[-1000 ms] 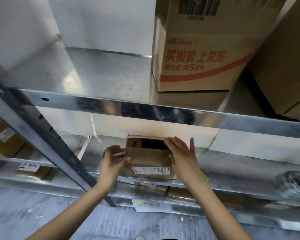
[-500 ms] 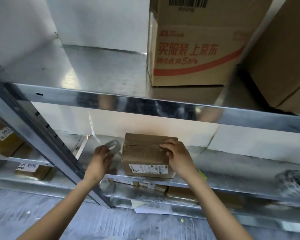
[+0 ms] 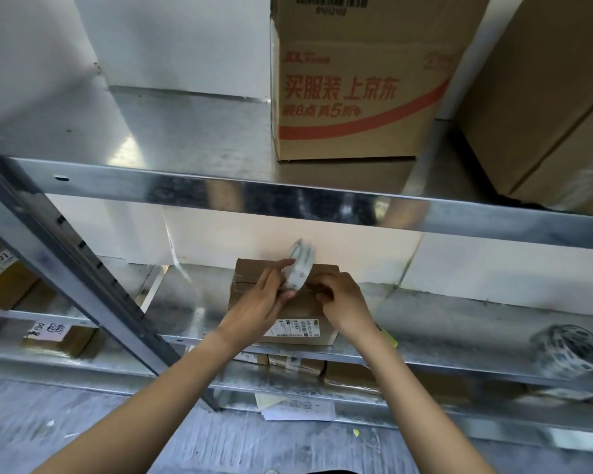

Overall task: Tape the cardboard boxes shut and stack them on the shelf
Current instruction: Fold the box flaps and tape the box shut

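A small cardboard box (image 3: pixel 297 314) with a white label on its near side sits on the middle metal shelf (image 3: pixel 459 323), flaps folded down. My left hand (image 3: pixel 266 297) holds a roll of clear tape (image 3: pixel 300 266) upright above the box top. My right hand (image 3: pixel 339 297) rests on the box top just right of the roll, fingertips pinched at the tape's edge. Whether the fingers hold the loose tape end I cannot tell.
A large printed carton (image 3: pixel 360 80) and a plain brown carton (image 3: pixel 545 97) stand on the upper shelf. Another tape roll (image 3: pixel 569 350) lies far right on the middle shelf. Small boxes (image 3: pixel 297 364) sit below. A slanted steel upright (image 3: pixel 72 261) crosses left.
The box flaps went from open to folded flat. My left hand picked up the tape roll from the shelf left of the box and brought it over the box top, meeting my right hand.
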A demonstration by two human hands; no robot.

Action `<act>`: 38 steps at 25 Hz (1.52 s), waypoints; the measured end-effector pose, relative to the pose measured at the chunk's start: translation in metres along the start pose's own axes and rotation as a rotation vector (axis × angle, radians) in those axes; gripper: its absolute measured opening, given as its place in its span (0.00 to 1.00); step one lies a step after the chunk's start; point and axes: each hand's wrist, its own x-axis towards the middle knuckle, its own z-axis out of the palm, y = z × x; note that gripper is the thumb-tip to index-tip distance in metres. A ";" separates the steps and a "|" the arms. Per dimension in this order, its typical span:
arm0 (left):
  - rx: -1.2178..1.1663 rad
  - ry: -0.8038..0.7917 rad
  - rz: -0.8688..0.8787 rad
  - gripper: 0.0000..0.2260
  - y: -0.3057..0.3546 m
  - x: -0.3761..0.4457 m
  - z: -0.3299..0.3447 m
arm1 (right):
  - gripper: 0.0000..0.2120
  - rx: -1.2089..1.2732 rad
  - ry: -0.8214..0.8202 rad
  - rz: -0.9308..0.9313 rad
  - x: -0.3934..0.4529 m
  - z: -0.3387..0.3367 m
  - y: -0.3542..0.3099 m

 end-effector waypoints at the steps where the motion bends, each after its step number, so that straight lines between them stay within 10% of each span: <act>1: 0.036 -0.007 -0.024 0.28 -0.001 0.002 0.001 | 0.15 0.111 0.027 0.056 0.001 -0.002 0.002; 6: 0.103 -0.081 0.000 0.29 -0.004 0.002 0.001 | 0.18 0.633 0.145 0.253 0.020 -0.034 -0.016; 11: 0.100 -0.091 0.008 0.28 -0.006 -0.001 0.002 | 0.26 0.432 -0.142 0.161 0.030 -0.047 -0.052; 26: -0.103 -0.046 -0.002 0.23 0.000 0.001 -0.004 | 0.24 0.347 -0.009 0.024 0.007 -0.034 -0.060; 38: -0.229 0.013 0.039 0.20 -0.011 0.006 0.003 | 0.08 0.131 0.547 -0.300 -0.003 -0.006 -0.056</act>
